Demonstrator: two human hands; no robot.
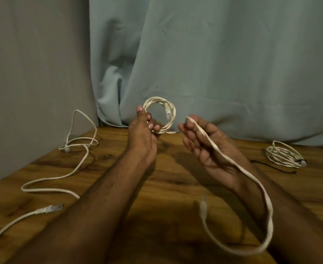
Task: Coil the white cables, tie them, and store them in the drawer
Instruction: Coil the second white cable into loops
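The left hand (141,134) held a small coil (161,115) of white cable above the wooden table (172,187), the thumb and curled fingers pinching its lower left side. The right hand (206,145) was palm up with loosely curled fingers, and the free tail (252,178) of the cable ran across its palm, hung down in a loop, and ended in a blurred plug (203,203). A loose white cable (61,180) lay on the left of the table. A coiled, tied cable (284,154) lay at the right, beside a black tie (273,166). A grey-blue curtain (214,63) hung behind.
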